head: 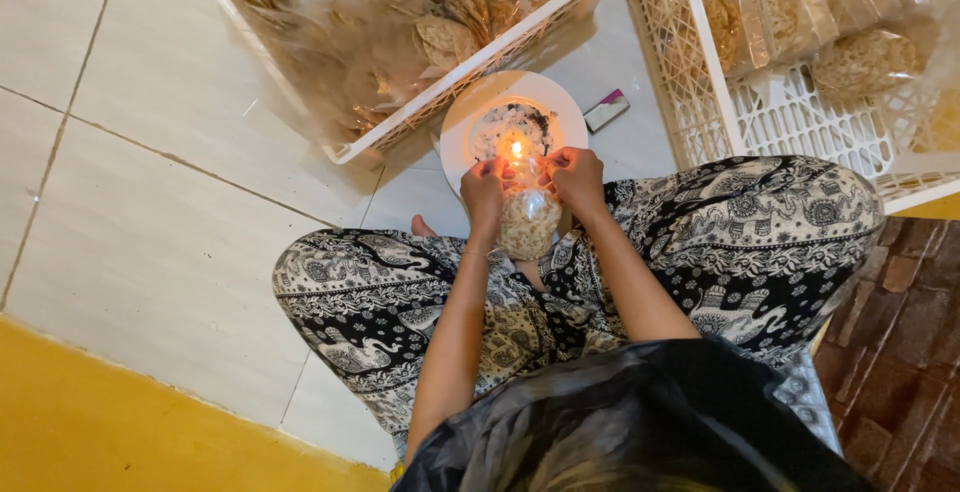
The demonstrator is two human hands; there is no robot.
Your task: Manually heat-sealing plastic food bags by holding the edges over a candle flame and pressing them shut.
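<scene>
Floor: pale square tiles [170, 202] with thin grout lines, a yellow strip along the near-left edge and dark reddish paving at the right. You sit on it cross-legged in black-and-white patterned trousers [760, 242], one bare toe showing beside your left knee.

Item in hand: one small clear plastic bag of pale crackers [528, 220], held upright over your lap. Your left hand [484, 192] pinches the bag's top at its left corner, fingers closed on the plastic; your right hand [577, 178] pinches the top at its right corner, likewise closed. The bag's mouth sits right at a small flame [516, 148].

Flame: burning between your two hands, at the near edge of a round white plate [460, 132] that lies on the floor just ahead of your knees. The plate's middle is dark and sooty.

Beside the plate, to its right: a small flat rectangular object, dark and pinkish [607, 110], lying on the tile.

Ahead left: a white latticed plastic crate [480, 62] holding clear bags of round crackers [440, 12].

Ahead right: a second white latticed crate [690, 82], with more filled bags [860, 57] in it.
</scene>
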